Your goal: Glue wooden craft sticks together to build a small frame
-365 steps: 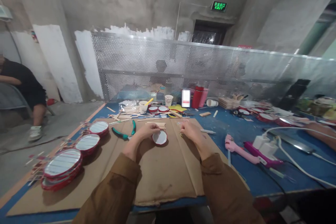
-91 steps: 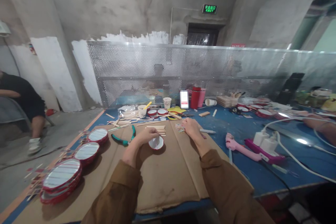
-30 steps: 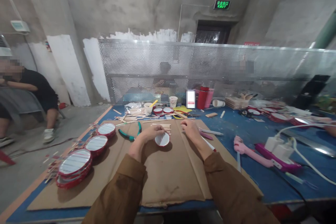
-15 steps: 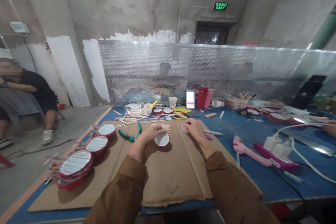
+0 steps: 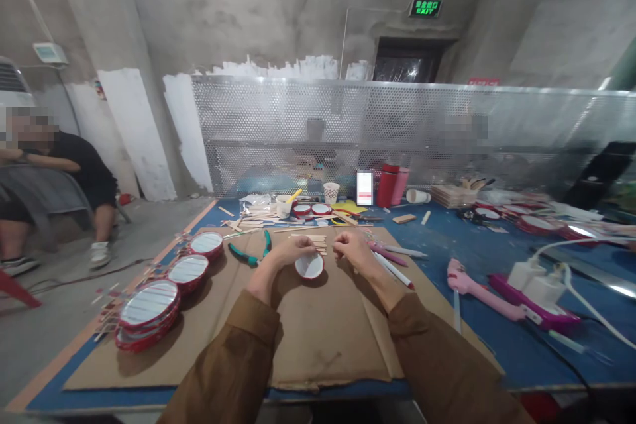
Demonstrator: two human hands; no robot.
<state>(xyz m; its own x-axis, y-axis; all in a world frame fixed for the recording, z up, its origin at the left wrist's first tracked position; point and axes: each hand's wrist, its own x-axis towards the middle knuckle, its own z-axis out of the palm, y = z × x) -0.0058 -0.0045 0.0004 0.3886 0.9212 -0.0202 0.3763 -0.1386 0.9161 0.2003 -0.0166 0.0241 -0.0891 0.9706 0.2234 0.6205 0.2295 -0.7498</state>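
Observation:
A small round bowl (image 5: pixel 309 266) with a white inside and red rim is held over the cardboard by my left hand (image 5: pixel 295 252), fingers closed on its upper left edge. Just right of it, my right hand (image 5: pixel 349 248) is closed above the cardboard, fingertips together and pointing left; anything between them is too small to make out. Behind the bowl lie several thin wooden sticks (image 5: pixel 318 240). Markers (image 5: pixel 395 269) rest beside my right wrist. Teal-handled pliers (image 5: pixel 251 255) lie left of my left hand.
Red-rimmed drum-like pieces (image 5: pixel 150 305) line the cardboard's left side (image 5: pixel 209 338). A pink glue gun (image 5: pixel 484 298) and purple power strip (image 5: pixel 536 308) lie right. Cups, sticks and red bottle (image 5: pixel 386 185) stand behind. A person (image 5: pixel 84 159) sits far left.
My right hand has moved slightly left, closer to the bowl, away from the small items by the markers. The markers are now more exposed. The camera view has shifted slightly.

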